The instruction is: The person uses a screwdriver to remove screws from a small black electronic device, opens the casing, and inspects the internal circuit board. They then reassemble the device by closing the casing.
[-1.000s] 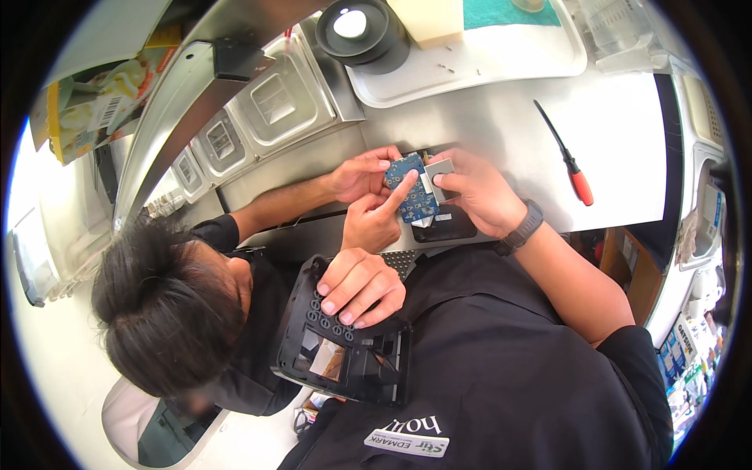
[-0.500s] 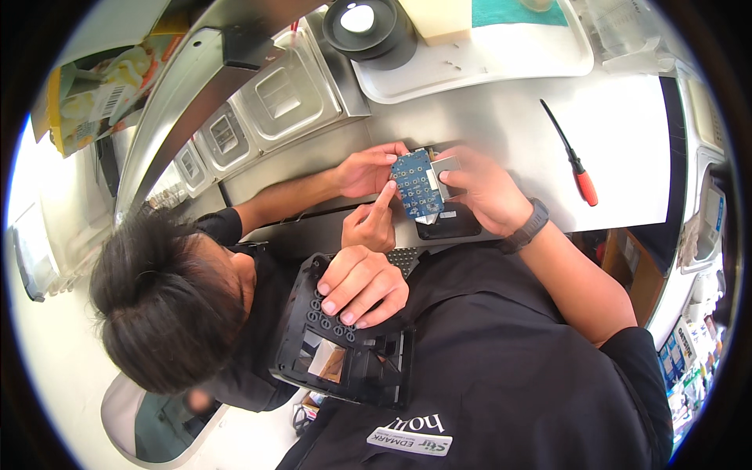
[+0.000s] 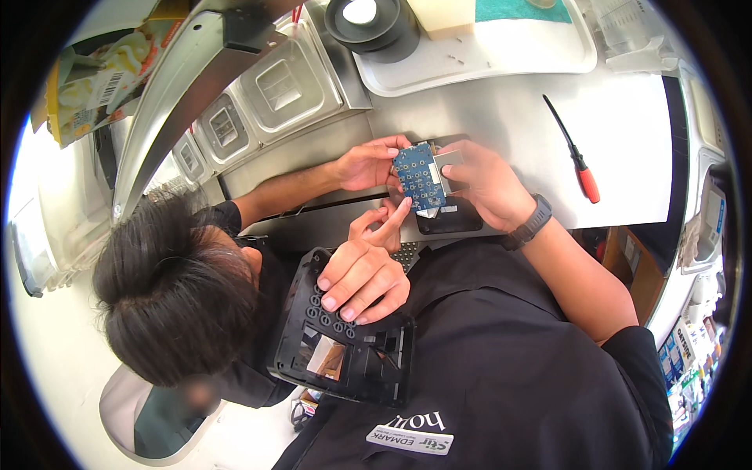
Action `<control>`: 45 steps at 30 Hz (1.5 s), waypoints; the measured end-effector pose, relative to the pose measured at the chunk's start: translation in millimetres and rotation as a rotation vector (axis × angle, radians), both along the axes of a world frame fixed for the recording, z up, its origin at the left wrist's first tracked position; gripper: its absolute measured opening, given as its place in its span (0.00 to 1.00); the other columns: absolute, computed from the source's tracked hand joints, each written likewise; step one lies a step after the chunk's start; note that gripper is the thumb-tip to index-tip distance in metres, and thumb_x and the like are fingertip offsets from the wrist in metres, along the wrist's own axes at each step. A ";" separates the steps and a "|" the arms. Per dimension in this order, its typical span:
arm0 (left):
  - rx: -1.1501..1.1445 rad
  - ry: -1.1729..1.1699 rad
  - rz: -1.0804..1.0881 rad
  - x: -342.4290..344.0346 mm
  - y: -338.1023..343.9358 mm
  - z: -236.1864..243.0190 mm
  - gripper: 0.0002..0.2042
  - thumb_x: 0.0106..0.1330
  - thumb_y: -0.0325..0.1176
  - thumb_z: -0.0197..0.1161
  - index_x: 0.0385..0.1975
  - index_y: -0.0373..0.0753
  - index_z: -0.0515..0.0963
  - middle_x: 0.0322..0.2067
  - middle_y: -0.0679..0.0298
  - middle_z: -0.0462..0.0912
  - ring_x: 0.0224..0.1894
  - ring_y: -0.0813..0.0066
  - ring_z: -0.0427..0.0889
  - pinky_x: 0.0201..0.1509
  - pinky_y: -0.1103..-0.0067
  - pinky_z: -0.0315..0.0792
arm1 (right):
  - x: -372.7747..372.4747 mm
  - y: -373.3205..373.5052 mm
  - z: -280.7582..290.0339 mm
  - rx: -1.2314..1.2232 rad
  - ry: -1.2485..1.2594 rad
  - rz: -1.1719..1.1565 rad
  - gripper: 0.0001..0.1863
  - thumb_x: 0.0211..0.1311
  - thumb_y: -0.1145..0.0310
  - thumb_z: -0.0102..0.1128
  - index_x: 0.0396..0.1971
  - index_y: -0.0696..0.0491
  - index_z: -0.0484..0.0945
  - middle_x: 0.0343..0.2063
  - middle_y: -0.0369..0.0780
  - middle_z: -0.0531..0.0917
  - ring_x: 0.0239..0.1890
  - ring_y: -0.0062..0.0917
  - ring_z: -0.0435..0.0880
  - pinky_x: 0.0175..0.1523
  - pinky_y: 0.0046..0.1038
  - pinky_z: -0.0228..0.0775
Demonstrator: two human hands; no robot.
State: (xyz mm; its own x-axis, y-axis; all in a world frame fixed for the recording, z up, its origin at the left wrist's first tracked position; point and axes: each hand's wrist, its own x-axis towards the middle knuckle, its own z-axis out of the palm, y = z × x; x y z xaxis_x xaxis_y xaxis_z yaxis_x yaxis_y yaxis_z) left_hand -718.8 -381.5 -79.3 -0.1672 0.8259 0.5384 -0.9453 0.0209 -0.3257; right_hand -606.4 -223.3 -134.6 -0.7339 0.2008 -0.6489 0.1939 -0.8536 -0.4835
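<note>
My left hand is closed on a black plastic housing with a window opening and round button holes, held tilted against my apron. With my right hand, a watch on its wrist, I grip the right side of a blue circuit board, thumb on the pale plate attached to it. A co-worker's hand holds the board's left edge. The co-worker's other hand points a finger at the board's lower left corner. Beneath the board lies a black cover, partly hidden.
A screwdriver with a red handle lies on the steel counter at right. Behind stand a white tray with small screws and a black round container. Lidded steel pans line the back left. The co-worker's head leans in from the left.
The co-worker's pointing finger has moved down from the board's left edge to its lower left corner. The board has shifted slightly. My left hand and the housing stay nearly still.
</note>
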 end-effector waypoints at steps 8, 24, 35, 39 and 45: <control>0.074 -0.005 -0.019 -0.2 1.8 -5.9 0.07 0.81 0.33 0.60 0.41 0.47 0.86 0.47 0.66 0.91 0.48 0.70 0.88 0.47 0.76 0.85 | 1.6 -0.4 0.4 0.010 -0.012 -0.002 0.12 0.74 0.72 0.61 0.54 0.53 0.78 0.47 0.36 0.86 0.48 0.19 0.84 0.52 0.29 0.76; -1.108 0.595 0.334 -36.2 -70.7 15.8 0.15 0.80 0.43 0.57 0.47 0.36 0.79 0.40 0.56 0.84 0.46 0.57 0.85 0.57 0.53 0.75 | 4.8 0.0 -9.7 -0.026 -0.021 0.016 0.12 0.77 0.72 0.60 0.56 0.52 0.76 0.49 0.36 0.84 0.51 0.21 0.83 0.56 0.33 0.78; -1.463 0.620 0.264 -54.0 -77.1 13.9 0.20 0.79 0.35 0.61 0.61 0.26 0.75 0.53 0.44 0.87 0.53 0.46 0.89 0.60 0.55 0.85 | -0.8 0.5 -4.4 0.007 0.002 0.044 0.15 0.73 0.75 0.64 0.57 0.55 0.76 0.48 0.36 0.84 0.47 0.18 0.84 0.49 0.26 0.79; -1.518 0.714 0.129 -57.2 -74.4 4.7 0.19 0.79 0.34 0.61 0.62 0.29 0.74 0.57 0.47 0.85 0.58 0.49 0.86 0.68 0.50 0.78 | -3.5 0.7 -4.8 0.001 0.023 0.022 0.17 0.71 0.77 0.65 0.58 0.57 0.76 0.45 0.37 0.85 0.46 0.18 0.85 0.46 0.24 0.80; -1.308 0.594 0.139 -60.5 -79.1 -14.7 0.20 0.79 0.37 0.62 0.62 0.29 0.77 0.56 0.46 0.86 0.60 0.50 0.86 0.66 0.52 0.79 | -5.5 1.0 -4.4 0.011 0.016 0.025 0.18 0.71 0.77 0.65 0.58 0.58 0.75 0.43 0.37 0.85 0.44 0.18 0.85 0.45 0.24 0.80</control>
